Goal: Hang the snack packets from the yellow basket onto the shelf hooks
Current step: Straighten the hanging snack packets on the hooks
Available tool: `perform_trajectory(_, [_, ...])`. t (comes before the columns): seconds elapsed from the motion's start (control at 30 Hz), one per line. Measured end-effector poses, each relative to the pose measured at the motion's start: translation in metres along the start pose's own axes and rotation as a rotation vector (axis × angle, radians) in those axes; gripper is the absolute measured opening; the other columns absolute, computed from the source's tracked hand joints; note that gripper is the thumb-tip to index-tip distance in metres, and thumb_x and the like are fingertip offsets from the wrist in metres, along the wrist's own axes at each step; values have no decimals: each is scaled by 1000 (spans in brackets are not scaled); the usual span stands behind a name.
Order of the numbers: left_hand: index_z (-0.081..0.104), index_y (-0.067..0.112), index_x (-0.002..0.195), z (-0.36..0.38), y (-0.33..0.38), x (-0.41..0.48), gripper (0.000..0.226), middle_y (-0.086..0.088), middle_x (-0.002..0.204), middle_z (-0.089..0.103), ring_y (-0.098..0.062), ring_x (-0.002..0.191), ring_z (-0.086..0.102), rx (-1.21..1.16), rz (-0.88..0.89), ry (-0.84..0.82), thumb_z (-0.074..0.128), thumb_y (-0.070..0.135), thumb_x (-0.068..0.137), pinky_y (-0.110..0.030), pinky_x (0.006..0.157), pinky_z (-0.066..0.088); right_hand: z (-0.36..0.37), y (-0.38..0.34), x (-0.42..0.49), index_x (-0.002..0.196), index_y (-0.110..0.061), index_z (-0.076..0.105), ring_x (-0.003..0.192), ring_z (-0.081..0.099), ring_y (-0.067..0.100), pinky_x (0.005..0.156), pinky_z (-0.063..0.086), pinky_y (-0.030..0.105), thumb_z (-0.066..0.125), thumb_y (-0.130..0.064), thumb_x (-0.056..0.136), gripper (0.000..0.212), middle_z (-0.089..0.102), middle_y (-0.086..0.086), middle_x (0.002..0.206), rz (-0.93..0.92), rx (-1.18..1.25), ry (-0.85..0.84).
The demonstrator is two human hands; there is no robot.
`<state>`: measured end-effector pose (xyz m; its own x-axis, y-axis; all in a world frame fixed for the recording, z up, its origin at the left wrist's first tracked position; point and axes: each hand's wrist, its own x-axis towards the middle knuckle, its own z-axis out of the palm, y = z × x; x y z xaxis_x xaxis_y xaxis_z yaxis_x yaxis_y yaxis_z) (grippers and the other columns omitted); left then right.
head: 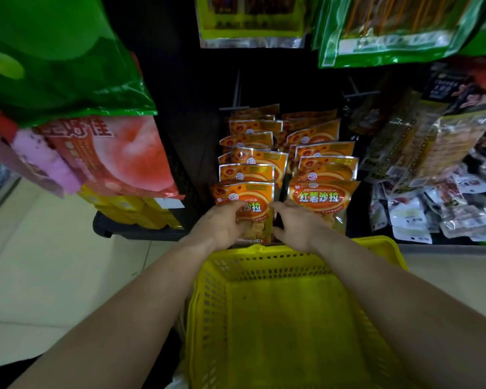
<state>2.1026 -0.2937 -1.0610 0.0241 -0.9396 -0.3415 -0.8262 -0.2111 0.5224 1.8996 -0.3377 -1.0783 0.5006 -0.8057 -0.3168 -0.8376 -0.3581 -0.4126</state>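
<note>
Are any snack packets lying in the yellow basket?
No: the yellow basket shows only its bare floor, while the left hand and right hand hold the front orange packet.

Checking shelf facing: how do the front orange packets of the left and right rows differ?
The left-row front orange foil packet is held by the left grip and right grip; the right-row front orange foil packet hangs unheld. The left one's label is half covered; the right one's reads whole. Both share one design.
</note>
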Motion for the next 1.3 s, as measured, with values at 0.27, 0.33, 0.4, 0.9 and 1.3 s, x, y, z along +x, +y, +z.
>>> perform_trajectory(0.27, [54,33,133,-42,31,35,39,3,134,60,-17,117,60,-54,78,240,60,29,95,-39,96,54,-9,-26,15,150,-31,15,136,22,32,111,31,54,65,-68,69,102,17,4,151,-91,-202,299])
perform_trajectory(0.33, [50,32,139,-44,37,56,44,1,142,52,-22,126,54,26,71,273,60,29,95,-38,101,49,1,-30,28,152,-27,7,141,12,33,115,22,55,64,-75,64,114,7,4,155,-76,-252,254])
perform_trajectory(0.4, [44,31,145,-43,41,77,53,0,150,44,-25,135,46,109,52,290,62,28,95,-40,106,42,12,-31,41,153,-24,1,144,5,35,118,15,56,67,-73,65,120,2,6,157,-51,-311,249])
perform_trajectory(0.9, [67,31,97,-33,36,158,18,-3,112,68,-28,110,59,250,60,465,66,47,90,-45,95,48,48,-21,81,143,-26,20,102,60,35,82,54,45,89,-31,64,105,37,16,133,113,-246,400])
perform_trajectory(1.3, [50,21,85,-41,33,141,14,-10,107,66,-32,93,67,446,111,480,56,20,97,-36,71,51,49,-20,82,143,-25,21,103,57,35,75,55,44,90,-28,63,106,41,15,127,148,-233,427])
